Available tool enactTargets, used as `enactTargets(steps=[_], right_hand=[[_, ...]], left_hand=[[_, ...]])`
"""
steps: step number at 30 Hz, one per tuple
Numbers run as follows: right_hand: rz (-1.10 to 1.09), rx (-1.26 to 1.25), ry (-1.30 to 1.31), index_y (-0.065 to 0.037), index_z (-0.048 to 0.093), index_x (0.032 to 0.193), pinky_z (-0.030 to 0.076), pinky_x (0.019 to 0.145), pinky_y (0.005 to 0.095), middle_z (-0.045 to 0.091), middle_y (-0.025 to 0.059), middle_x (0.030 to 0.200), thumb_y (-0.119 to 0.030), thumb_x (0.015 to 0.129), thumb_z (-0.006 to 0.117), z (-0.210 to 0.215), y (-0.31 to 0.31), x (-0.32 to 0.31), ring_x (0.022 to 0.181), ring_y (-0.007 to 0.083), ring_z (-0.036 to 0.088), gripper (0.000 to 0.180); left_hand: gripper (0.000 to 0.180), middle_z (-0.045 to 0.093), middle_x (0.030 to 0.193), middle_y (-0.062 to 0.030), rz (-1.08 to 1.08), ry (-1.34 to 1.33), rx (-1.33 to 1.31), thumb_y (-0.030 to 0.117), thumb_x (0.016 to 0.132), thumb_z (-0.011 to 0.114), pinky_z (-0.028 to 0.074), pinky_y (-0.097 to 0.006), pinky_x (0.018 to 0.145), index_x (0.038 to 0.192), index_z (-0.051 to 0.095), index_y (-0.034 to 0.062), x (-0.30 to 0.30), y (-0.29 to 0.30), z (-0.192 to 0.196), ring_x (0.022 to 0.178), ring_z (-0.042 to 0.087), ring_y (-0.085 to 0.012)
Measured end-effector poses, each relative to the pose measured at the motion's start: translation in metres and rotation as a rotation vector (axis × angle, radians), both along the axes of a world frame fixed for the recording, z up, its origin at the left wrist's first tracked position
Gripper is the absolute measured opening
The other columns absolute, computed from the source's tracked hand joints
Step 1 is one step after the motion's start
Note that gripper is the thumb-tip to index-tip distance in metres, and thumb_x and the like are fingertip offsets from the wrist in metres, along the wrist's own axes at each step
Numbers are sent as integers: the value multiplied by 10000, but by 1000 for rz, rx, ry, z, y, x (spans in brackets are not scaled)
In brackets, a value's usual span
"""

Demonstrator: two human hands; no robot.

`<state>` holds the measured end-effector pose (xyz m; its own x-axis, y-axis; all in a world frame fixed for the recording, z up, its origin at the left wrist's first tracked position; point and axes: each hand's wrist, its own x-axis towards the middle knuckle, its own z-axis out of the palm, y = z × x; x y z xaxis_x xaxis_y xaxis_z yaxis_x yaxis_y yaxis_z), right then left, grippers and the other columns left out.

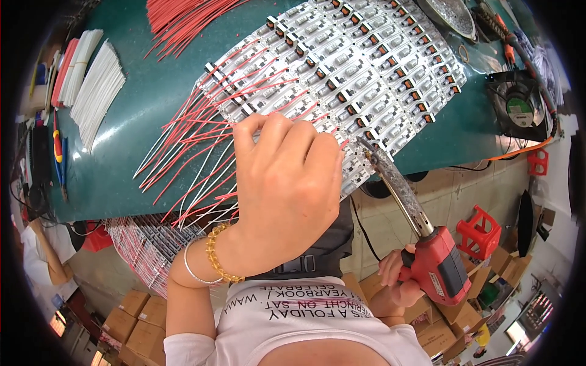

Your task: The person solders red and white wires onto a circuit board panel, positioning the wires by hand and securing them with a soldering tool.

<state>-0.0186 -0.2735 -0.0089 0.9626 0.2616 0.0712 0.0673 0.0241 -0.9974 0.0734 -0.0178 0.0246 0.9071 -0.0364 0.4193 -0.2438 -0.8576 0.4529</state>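
My left hand (pixel 287 171) is closed in a pinch over the near edge of a panel of circuit boards (pixel 372 79). A short bit of red wire (pixel 343 144) shows at its fingertips; the rest of that wire is hidden by the hand. My right hand (pixel 398 277) grips a red and black pistol-shaped soldering iron (pixel 434 262). The iron's darkened tip is at the board edge, just right of the red wire's end. Thin red and white wires (pixel 189 140) trail left from the boards, some passing behind my left hand.
On the green table (pixel 140 177) lie red wires (pixel 183 24) and bundled white wires (pixel 97 91). A screwdriver (pixel 58 149) is at the left edge. At right stand a small black fan (pixel 517 104) and a metal dish (pixel 450 17). Below are a wired board stack (pixel 146 247) and a red stool (pixel 480 232).
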Motion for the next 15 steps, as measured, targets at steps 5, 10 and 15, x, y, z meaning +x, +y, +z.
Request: enactTargets(steps=[5, 10, 15], right_hand=[[27, -33, 25, 53, 386, 1300, 397, 435, 256, 444, -24, 484, -578, 836, 570, 1, -5, -3, 403, 111, 443, 805], [-3, 7, 64, 58, 386, 1303, 395, 443, 256, 444, -23, 485, -584, 832, 571, -3, 5, -3, 409, 111, 445, 817], [-86, -13, 101, 57, 364, 1321, 397, 450, 257, 452, -21, 492, -578, 834, 574, -4, -2, -10, 423, 114, 458, 827]], left_hand=[[136, 457, 693, -63, -1, 14, -25, 47, 702, 655, 360, -407, 776, 687, 520, 52, 1, -3, -1, 713, 475, -239], [146, 458, 693, -64, 13, 29, -30, 53, 700, 663, 362, -409, 777, 683, 517, 51, -2, -3, -2, 714, 476, -238], [150, 460, 689, -65, 22, 35, -38, 51, 702, 660, 362, -410, 778, 673, 513, 53, -1, -3, -1, 714, 479, -238]])
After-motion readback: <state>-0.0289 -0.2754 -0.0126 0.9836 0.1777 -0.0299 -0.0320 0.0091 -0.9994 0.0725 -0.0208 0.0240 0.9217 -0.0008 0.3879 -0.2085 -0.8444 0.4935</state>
